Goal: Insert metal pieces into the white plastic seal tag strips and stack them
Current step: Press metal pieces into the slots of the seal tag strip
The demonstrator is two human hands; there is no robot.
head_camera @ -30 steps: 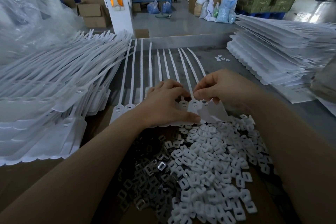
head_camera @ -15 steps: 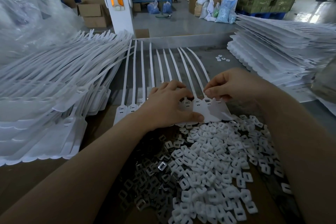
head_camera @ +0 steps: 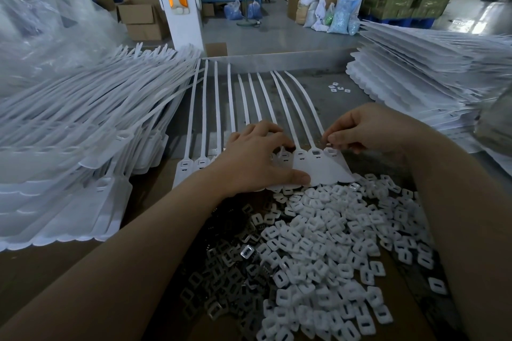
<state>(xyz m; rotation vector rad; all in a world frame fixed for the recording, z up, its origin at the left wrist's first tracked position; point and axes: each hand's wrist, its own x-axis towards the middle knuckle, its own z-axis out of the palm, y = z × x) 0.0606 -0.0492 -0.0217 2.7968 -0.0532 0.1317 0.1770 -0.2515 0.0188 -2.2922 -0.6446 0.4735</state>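
A sheet of joined white seal tag strips (head_camera: 322, 167) lies flat in front of me, its long tails fanned toward the far edge. My left hand (head_camera: 255, 159) presses down on the sheet's heads, thumb along the near edge. My right hand (head_camera: 368, 130) pinches a small metal piece (head_camera: 328, 144) at its fingertips just above the rightmost head socket. The socket next to it holds a metal piece (head_camera: 315, 152). A heap of loose metal pieces (head_camera: 221, 279) lies near me.
White plastic caps (head_camera: 332, 246) are piled beside the metal pieces. Tall stacks of tag sheets stand at the left (head_camera: 69, 147) and at the right (head_camera: 432, 77). A few loose caps (head_camera: 338, 88) lie on the grey table. A low metal wall (head_camera: 277, 59) bounds the far side.
My right hand has shifted right along the row of heads, from the middle heads to the rightmost one. My left hand has stayed pressing on the sheet.
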